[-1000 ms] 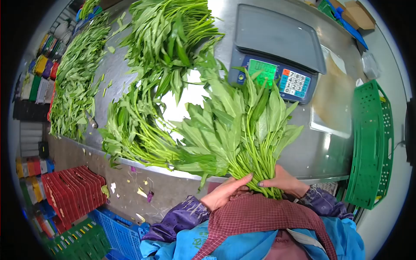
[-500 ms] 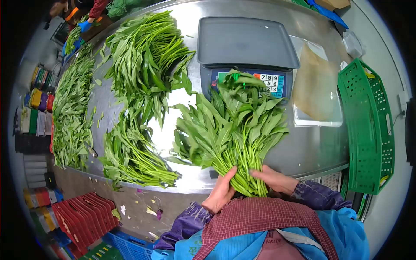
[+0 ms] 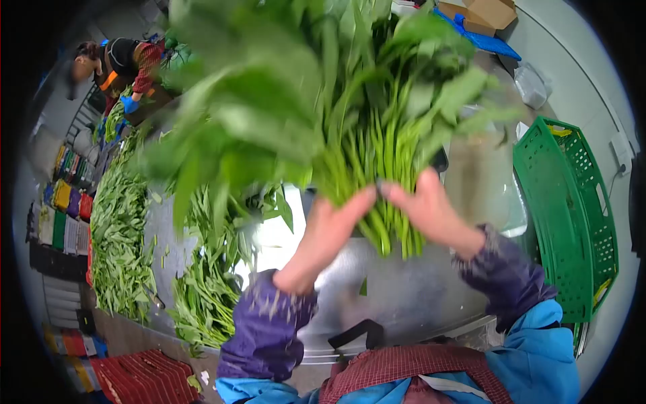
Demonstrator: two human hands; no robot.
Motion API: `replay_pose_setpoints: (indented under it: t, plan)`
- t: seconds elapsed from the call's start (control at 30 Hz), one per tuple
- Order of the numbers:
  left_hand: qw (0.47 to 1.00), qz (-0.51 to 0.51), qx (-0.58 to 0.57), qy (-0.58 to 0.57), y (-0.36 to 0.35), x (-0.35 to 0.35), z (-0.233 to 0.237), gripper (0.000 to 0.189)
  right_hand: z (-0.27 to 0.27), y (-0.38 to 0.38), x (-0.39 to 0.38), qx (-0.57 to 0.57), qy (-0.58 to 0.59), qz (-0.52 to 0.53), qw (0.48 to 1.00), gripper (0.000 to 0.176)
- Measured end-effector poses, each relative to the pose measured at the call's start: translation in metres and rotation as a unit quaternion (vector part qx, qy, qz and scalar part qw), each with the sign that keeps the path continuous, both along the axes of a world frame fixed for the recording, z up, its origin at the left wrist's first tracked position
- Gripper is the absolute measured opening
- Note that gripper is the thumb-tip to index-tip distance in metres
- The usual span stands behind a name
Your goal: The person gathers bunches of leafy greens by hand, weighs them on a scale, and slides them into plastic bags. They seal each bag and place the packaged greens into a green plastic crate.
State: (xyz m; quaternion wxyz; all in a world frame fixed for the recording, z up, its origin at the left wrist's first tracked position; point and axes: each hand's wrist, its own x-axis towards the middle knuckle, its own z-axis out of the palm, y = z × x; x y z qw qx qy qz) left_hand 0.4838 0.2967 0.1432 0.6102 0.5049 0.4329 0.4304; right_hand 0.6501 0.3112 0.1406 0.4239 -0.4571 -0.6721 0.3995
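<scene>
Both my hands hold up a large bunch of leafy water spinach, leaves pointing away from me and cut stems toward me. My left hand is closed round the left side of the stems. On the right side, my right hand grips the stems, its thumb almost meeting the left one. The leaves are blurred and hide most of the scale behind. To the left, a smaller heap of water spinach lies on the metal table.
A long pile of greens lines the table's far left. A green crate stands at the right, near a clear plastic bag and a cardboard box. A co-worker with a blue glove handles greens at upper left.
The bunch has been lifted off the table and raised toward the camera, away from my body. Both hands rose with it and now cover more of the scale. The view has shifted slightly.
</scene>
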Motion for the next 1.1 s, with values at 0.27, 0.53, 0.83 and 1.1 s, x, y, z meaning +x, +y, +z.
replay_pose_setpoints:
  t: [0.27,0.53,0.83,1.1]
  plan:
    - [0.988,0.009,-0.154,-0.005,0.137,0.008,-0.076,0.03,-0.071,0.129,0.033,-0.222,0.027,0.032,0.974,0.036]
    - [0.978,0.038,-0.193,0.067,0.131,-0.048,-0.082,0.044,-0.057,0.119,0.068,-0.257,-0.151,-0.079,0.951,0.057]
    - [0.964,0.056,-0.085,0.246,0.116,-0.032,-0.067,0.057,-0.042,0.095,0.044,0.084,-0.141,-0.031,0.986,0.015]
    - [0.986,0.042,-0.149,0.068,0.115,-0.058,-0.052,0.026,-0.06,0.11,-0.008,0.263,-0.378,0.182,0.869,0.022]
